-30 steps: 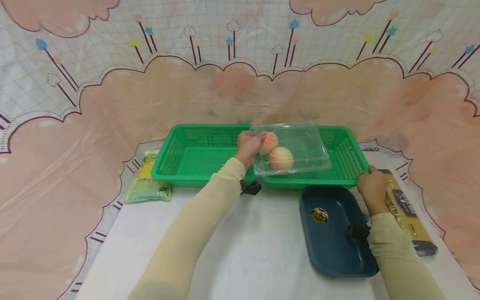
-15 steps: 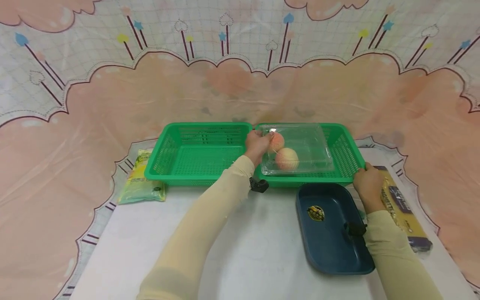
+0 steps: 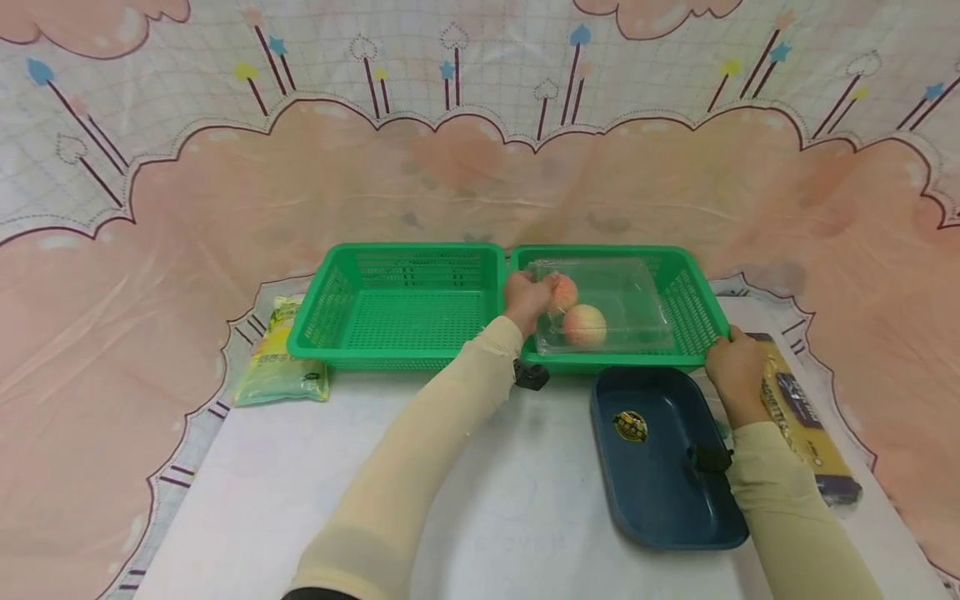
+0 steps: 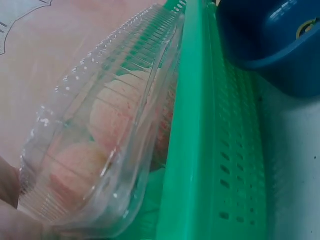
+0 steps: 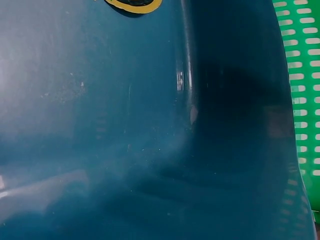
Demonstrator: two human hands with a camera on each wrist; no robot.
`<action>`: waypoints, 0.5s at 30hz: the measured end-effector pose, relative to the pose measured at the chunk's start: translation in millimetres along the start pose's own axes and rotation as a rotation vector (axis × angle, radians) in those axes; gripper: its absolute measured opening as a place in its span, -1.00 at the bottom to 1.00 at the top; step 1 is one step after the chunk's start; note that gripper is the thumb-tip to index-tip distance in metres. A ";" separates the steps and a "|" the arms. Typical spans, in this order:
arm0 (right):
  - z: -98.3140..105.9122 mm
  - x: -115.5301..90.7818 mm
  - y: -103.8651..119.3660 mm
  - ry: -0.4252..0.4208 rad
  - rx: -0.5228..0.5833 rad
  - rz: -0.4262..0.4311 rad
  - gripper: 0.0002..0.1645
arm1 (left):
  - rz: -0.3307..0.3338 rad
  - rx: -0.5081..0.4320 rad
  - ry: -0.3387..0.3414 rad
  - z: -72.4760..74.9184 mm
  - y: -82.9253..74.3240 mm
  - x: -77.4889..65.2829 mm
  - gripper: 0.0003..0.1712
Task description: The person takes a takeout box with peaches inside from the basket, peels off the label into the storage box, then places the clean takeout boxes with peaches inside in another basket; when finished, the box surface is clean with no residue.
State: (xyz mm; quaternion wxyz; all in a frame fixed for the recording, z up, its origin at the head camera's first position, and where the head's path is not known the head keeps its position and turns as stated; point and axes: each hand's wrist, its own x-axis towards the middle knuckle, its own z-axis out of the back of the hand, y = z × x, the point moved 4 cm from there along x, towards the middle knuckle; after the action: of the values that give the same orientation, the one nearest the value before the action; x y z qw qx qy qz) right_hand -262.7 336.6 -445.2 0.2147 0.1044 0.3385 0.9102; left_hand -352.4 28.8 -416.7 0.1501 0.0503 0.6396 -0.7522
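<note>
My left hand (image 3: 527,302) grips the left end of a clear plastic clamshell box (image 3: 633,292). Two peaches (image 3: 585,326) lie inside it, toward the gripped end. The box is within the right green basket (image 3: 600,360); in the left wrist view the box (image 4: 75,95) leans at a slant beside the basket's wall (image 4: 185,165), with fingertips (image 4: 15,222) at its lower corner. At the basket's front right corner, my right hand (image 3: 738,375) holds the rim. The right wrist view does not show that hand.
A left green basket (image 3: 397,360) stands alongside. A dark blue tray (image 3: 667,467) lies in front of the right basket, under the right wrist. A yellow spaghetti pack (image 3: 806,417) is at the far right, and a yellow-green bag (image 3: 285,362) at the left.
My left hand has carried the box right and down, from above both baskets into the right one. The right hand keeps its hold on the rim. The view has shifted slightly.
</note>
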 end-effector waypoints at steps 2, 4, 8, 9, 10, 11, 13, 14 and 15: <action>0.9 -0.5 -0.3 0.008 -0.003 0.002 -0.40 | -0.007 0.006 0.007 -1.0 0.6 0.3 -0.24; 1.3 -2.0 -0.7 0.015 0.000 0.003 -0.40 | -0.015 0.013 0.019 -2.1 1.7 1.4 -0.22; 1.6 -3.6 -1.6 0.015 -0.002 0.003 -0.40 | -0.022 0.121 0.044 -4.3 3.6 4.5 -0.21; 1.4 -4.2 -1.4 0.014 -0.002 0.003 -0.40 | -0.025 0.154 0.050 -4.8 3.6 5.6 -0.22; 1.1 -4.1 -1.6 0.013 -0.005 0.003 -0.40 | -0.026 0.188 0.053 -5.1 3.4 6.7 -0.24; 0.9 -4.0 -1.6 0.011 -0.010 0.003 -0.40 | -0.026 0.222 0.055 -5.3 3.1 7.8 -0.28; 0.1 -3.9 -1.2 0.006 -0.013 0.004 -0.40 | -0.034 0.260 0.060 -5.3 1.5 9.9 -0.37; -0.1 -3.4 -0.7 0.002 -0.014 0.004 -0.41 | -0.042 0.280 0.063 -5.2 0.2 10.5 -0.41; -0.4 -2.5 -0.2 -0.001 -0.012 0.004 -0.41 | -0.057 0.304 0.061 -4.9 -1.2 10.8 -0.43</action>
State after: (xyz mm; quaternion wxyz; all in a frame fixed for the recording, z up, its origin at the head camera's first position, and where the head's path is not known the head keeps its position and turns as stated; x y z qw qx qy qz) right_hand -260.6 335.3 -445.7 0.2138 0.1040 0.3326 0.9126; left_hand -363.6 32.0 -419.3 0.0999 0.0772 0.5239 -0.8424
